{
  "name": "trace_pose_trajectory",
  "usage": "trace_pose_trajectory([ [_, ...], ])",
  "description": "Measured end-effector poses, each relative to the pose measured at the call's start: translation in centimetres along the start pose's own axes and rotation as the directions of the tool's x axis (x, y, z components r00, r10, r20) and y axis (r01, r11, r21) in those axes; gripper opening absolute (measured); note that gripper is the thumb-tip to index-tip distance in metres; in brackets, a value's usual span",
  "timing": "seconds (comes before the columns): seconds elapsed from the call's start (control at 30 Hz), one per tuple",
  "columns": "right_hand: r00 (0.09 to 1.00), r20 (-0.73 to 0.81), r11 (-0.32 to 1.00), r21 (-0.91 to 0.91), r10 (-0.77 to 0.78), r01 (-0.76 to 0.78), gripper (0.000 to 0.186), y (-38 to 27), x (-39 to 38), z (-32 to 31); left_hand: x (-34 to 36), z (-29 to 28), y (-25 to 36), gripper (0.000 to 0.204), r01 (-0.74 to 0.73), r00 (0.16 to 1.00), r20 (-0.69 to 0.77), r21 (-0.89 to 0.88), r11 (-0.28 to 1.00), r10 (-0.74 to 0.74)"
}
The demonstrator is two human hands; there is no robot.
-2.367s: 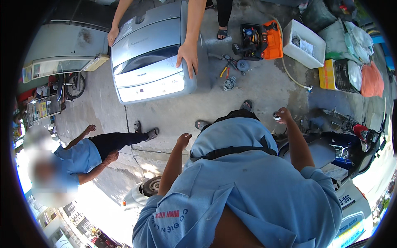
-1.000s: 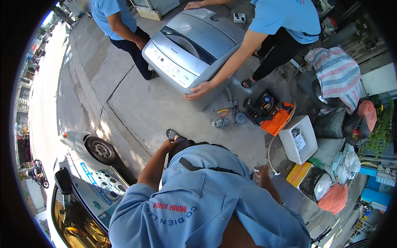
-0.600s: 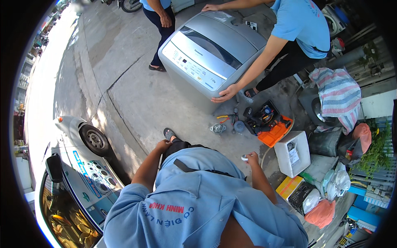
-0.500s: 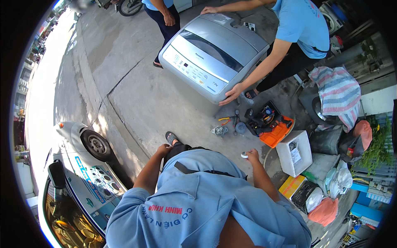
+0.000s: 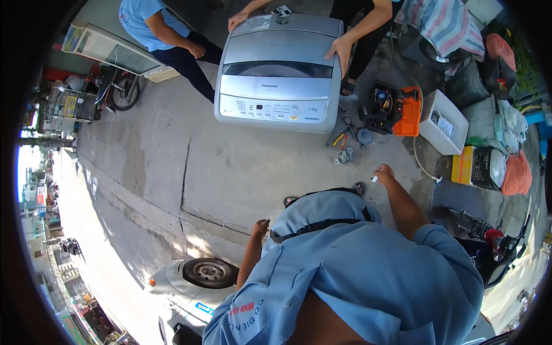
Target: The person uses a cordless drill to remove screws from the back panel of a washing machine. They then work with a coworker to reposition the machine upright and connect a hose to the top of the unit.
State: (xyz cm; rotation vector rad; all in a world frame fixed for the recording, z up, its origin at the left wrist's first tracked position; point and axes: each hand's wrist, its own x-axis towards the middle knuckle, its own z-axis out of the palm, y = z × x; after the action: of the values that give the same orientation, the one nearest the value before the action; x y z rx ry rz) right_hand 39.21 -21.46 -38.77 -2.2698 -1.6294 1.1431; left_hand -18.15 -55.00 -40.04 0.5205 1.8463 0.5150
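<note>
My right hand [image 5: 384, 173] is closed around a small white object [image 5: 374, 179], held out over the pavement at my right side. Low at my left side hangs my left hand [image 5: 261, 228], its fingers curled; what they hold, if anything, is hidden. Ahead of me is a grey top-loading washing machine [image 5: 276, 86], lid down and control panel toward me. A co-worker's hands [image 5: 342, 52] grip its two sides. Between me and the toolbox lie a round metal motor [image 5: 343, 156], pliers with orange-yellow handles [image 5: 340, 138] and a grey disc-shaped part [image 5: 364, 136].
An open orange-and-black toolbox [image 5: 407, 112], a white foam box [image 5: 443, 123] and several bags stand to the right. A hose [image 5: 420, 161] crosses the ground there. Another person [image 5: 167, 40] stands left of the machine. A parked vehicle [image 5: 184, 293] is at lower left.
My view has turned left, and the washing machine now appears squarer to me. The white object is still in my right hand. The person beside the machine shows more fully.
</note>
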Motion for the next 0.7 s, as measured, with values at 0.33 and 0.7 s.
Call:
trace_pose_trajectory([
  [0.33, 0.948, 0.09, 0.813, 0.494, 0.304, -0.308, 0.026, -0.6, -10.8, 5.5, 5.6, -14.4, 2.2, 0.043, 0.31, 0.948, -0.039, 0.345, 0.886, -0.317],
  [0.7, 0.705, 0.365, 0.594, 0.38, 0.608, -0.709, 0.021, 5.6, -7.6, 8.1, 12.1, -10.8, 24.4, 0.06, -0.189, 0.981, 0.009, 0.232, 0.954, 0.192],
])
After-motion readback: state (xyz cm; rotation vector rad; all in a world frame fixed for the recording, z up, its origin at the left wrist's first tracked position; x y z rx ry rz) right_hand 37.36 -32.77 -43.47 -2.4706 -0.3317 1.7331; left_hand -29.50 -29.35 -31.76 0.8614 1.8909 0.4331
